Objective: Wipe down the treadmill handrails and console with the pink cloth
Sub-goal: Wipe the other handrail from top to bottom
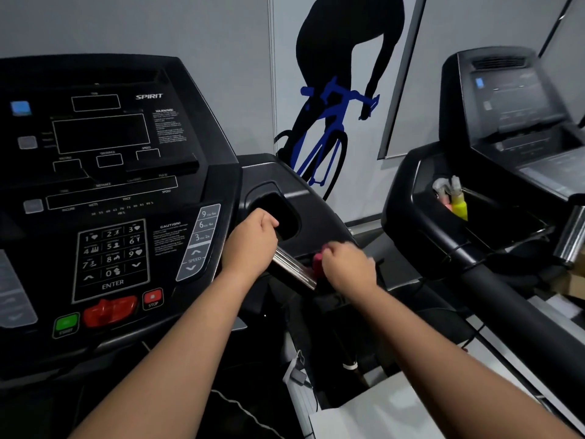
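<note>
The black treadmill console (104, 172) fills the left of the head view. A chrome handrail grip (294, 269) slants down to the right of it, below an empty cup holder (278, 213). My left hand (253, 245) is curled round the upper end of that chrome grip. To the right, my right hand (348, 267) grips the bunched pink cloth (318, 263) and holds it against the lower part of the grip, beside the black side rail. Only a small fold of the cloth shows past my fingers.
A second treadmill (512, 128) stands to the right, with spray bottles (456, 201) in its tray and its black handrail (506, 299) reaching toward me. A cyclist mural covers the wall (329, 99) behind. Cables and a white panel (373, 416) lie low between the machines.
</note>
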Tool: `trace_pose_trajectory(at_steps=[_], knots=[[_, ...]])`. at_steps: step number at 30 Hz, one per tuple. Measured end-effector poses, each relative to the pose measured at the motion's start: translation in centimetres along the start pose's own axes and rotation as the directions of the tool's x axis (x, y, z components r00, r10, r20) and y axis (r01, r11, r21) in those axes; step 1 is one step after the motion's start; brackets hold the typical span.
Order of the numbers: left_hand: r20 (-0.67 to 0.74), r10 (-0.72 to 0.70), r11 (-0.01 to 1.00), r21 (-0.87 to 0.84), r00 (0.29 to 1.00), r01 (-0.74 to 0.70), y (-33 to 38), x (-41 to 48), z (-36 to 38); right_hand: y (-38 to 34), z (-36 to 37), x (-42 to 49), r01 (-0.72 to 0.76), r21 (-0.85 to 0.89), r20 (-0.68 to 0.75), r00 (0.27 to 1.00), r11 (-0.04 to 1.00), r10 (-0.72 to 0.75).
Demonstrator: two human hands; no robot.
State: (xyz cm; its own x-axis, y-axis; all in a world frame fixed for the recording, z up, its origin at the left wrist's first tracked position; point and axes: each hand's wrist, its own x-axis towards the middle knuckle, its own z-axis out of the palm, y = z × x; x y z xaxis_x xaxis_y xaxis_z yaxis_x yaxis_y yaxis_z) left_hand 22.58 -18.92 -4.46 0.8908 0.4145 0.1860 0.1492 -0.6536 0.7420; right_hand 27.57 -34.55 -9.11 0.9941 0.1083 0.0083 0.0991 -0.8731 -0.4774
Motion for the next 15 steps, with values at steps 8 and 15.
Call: trace_pose_trajectory(at_steps=[8,15], knots=[[-0.083,0.056,0.997,-0.046,0.995,-0.060,-0.4,-0.2,0.3,-4.1,2.3,6.1,0.452,-0.010,0.081,0.889,0.892,-0.450],[-0.113,0.071,0.995,-0.062,0.991,-0.079,-0.6,-0.1,0.5,-0.7,4.9,8.2,0.310,-0.202,-0.084,0.940,0.929,-0.332]])
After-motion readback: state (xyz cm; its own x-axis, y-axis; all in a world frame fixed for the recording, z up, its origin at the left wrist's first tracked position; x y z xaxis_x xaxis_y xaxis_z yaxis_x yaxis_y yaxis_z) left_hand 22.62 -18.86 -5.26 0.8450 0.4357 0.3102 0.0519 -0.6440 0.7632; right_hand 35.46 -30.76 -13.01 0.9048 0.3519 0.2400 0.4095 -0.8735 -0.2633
